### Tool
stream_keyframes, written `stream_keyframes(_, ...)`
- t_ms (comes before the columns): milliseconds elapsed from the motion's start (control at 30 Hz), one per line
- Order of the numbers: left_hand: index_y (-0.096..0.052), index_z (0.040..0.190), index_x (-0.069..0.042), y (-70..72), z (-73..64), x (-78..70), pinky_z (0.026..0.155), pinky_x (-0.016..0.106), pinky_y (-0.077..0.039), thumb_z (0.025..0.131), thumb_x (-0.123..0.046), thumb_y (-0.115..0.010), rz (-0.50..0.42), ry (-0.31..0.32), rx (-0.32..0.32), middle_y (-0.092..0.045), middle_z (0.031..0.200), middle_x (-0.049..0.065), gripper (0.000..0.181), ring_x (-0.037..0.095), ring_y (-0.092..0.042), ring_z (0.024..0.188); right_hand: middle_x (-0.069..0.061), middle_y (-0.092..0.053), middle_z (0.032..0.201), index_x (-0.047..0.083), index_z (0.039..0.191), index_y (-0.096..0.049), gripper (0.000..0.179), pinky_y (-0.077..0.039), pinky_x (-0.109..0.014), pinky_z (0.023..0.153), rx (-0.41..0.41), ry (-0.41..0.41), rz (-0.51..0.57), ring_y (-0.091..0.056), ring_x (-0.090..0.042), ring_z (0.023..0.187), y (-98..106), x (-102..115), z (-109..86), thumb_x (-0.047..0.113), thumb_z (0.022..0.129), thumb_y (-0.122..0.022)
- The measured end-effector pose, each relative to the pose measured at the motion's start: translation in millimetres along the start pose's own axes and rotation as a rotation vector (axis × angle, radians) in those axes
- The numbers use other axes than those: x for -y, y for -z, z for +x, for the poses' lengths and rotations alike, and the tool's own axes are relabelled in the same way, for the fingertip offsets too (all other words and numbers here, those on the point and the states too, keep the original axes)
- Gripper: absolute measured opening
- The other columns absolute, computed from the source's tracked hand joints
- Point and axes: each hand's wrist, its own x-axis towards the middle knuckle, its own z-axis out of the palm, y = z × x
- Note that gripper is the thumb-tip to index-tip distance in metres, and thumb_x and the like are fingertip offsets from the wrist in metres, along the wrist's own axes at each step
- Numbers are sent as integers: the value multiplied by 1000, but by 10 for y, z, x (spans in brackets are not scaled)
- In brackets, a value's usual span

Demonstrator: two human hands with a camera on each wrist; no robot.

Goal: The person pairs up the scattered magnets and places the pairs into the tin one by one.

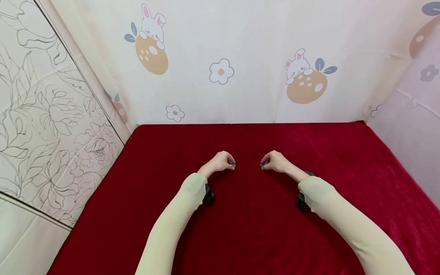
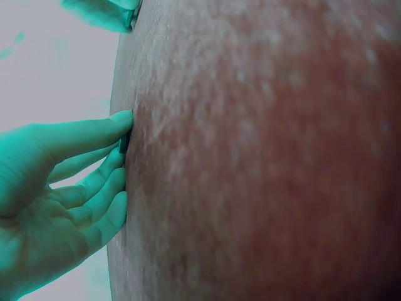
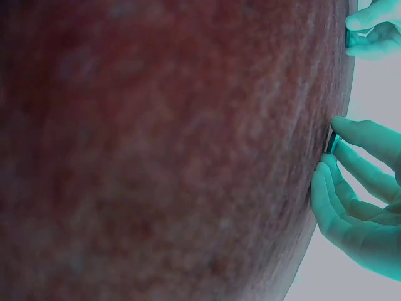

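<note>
Low over a red cloth (image 1: 247,229), my left hand (image 1: 220,162) pinches a small, flat dark piece (image 1: 233,165) between thumb and fingers. Facing it a short way to the right, my right hand (image 1: 277,162) pinches a similar small dark piece (image 1: 262,165). Each piece is mostly covered by fingers, so its exact kind cannot be told. In the left wrist view the dark piece (image 2: 124,143) is at the cloth surface, thumb on one side and fingers on the other. The right wrist view shows the other dark piece (image 3: 332,142) held likewise at the cloth.
Black wrist devices (image 1: 209,194) hang under both sleeves. A pale curtain (image 1: 254,34) printed with rabbits and flowers stands behind the cloth's far edge. A white panel with line-drawn flowers (image 1: 58,110) borders the left side, and another pale curtain (image 1: 409,114) the right.
</note>
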Motion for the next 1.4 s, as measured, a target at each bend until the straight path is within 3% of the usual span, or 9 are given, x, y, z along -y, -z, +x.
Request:
stream_keyframes(800, -69, 92, -4, -149, 118, -231, 65, 16, -46, 76, -12, -69, 3, -17, 39, -67, 87, 4, 18, 10, -59, 75, -13, -66, 75, -8, 84, -67, 15, -46, -25, 58, 65, 51, -11, -58, -15, 63, -131, 227, 129, 1, 72, -67)
stream_keyframes(1400, -70, 90, -5, -230, 164, -310, 62, 15, -44, 74, -15, -72, 31, -28, 32, -67, 83, 2, 19, 7, -58, 71, -12, -65, 71, -8, 80, -67, 13, -42, -22, 53, 46, 78, -6, -53, -9, 55, -207, 258, 156, 0, 71, -68)
